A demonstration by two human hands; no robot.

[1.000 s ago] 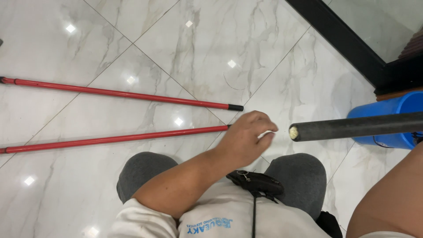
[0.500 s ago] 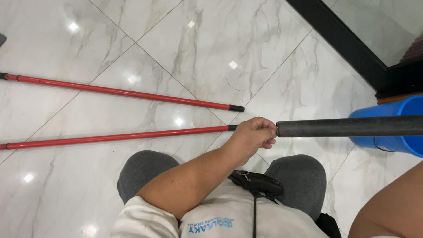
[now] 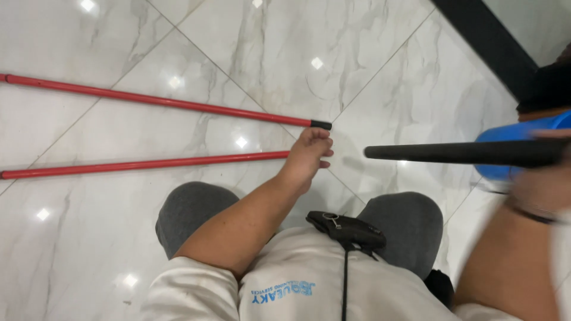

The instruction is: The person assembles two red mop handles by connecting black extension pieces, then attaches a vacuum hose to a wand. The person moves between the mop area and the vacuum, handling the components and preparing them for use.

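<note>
Two long red poles lie on the marble floor, the far red pole (image 3: 166, 101) ending in a black cap (image 3: 321, 125) and the near red pole (image 3: 143, 165) running below it. My left hand (image 3: 309, 156) is stretched forward with its fingers curled over the right end of the near pole, just under the far pole's cap. My right hand (image 3: 538, 181), blurred at the right edge, grips a black pole (image 3: 452, 152) held level above the floor, its free tip pointing left and a short gap away from my left hand.
A blue tub (image 3: 517, 134) stands at the right behind the black pole. A dark strip (image 3: 482, 41) runs along the top right. My grey-clad knees (image 3: 190, 208) and a black pouch (image 3: 348, 229) on my lap fill the foreground.
My left hand has left the black pole's tip and moved left onto the near red pole's end. The black pole has drawn back to the right.
</note>
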